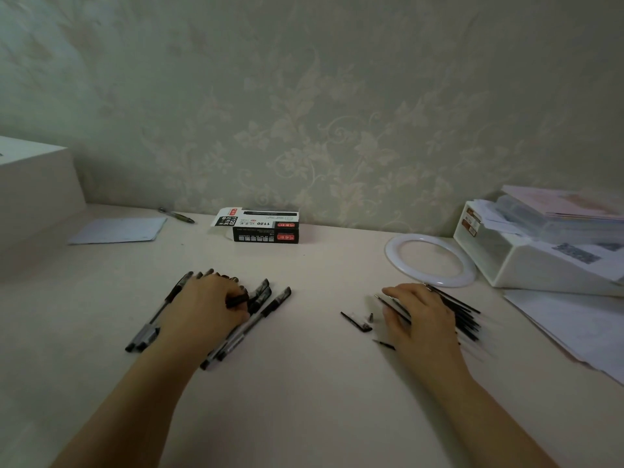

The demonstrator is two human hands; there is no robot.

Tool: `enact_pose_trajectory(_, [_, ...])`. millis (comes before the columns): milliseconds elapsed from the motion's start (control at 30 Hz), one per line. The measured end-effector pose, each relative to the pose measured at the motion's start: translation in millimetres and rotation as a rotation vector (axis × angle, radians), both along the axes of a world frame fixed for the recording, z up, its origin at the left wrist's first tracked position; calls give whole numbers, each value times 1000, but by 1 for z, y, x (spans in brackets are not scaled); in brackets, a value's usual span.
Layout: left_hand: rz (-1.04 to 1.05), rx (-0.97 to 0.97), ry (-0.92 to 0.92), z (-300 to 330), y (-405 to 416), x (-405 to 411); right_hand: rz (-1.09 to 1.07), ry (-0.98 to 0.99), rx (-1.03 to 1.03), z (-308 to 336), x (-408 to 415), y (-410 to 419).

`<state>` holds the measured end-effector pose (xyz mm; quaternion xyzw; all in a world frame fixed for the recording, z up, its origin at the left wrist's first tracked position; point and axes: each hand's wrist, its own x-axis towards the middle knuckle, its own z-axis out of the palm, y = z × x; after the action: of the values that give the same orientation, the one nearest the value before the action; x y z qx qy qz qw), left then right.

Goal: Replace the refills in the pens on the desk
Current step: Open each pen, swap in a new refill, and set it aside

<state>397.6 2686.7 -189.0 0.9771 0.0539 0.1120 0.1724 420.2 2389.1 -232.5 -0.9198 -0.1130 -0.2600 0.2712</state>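
Pale bench (pixel 304 383) runs to a wall with leaf-pattern wallpaper (pixel 337 113). White box (pixel 30 184) at far left edge. White tray (pixel 540 265) at far right, stacked with papers; loose sheets (pixel 574 329) lie on the bench in front of it. White ring (pixel 430 260) lies flat just left of the tray. Folded sheet (pixel 118 230) at back left, a single pen (pixel 177 215) just beyond it. Black-and-white carton (pixel 260 225) against the wall at centre, end flap open.

Left hand (pixel 206 309) lies on a cluster of pens (pixel 256 319) with black caps, left of centre; the thumb and fingers curl round one or more of them, exact count hidden. Other pens fan out on both sides of the hand.

Right hand (pixel 422 315) rests flat, fingers straight and relaxed, on a loose bundle of thin black refills (pixel 466 315) right of centre; nothing pinched.

Between the hands: a separated dark clip-like piece (pixel 354 321), a small cap part (pixel 371 317), and one short refill end (pixel 385 344) near the right wrist.
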Motion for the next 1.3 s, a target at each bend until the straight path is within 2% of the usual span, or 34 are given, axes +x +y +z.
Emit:
enact_pose_trajectory(200, [17, 9, -13, -1, -1, -1, 27, 57, 4, -1, 1, -3])
enact_pose_trajectory(533, [28, -17, -68, -5, -9, 0, 128, -98, 71, 2, 0, -2])
enact_pose_trajectory(800, [95, -78, -97, 4, 4, -3, 213, -102, 87, -2, 1, -1])
enact_pose_trajectory(967, [107, -134, -29, 4, 12, -4, 219, -96, 86, -3, 1, -1])
enact_pose_trajectory(1300, [30, -87, 78, 4, 14, -3, 225, -90, 95, -2, 0, -1])
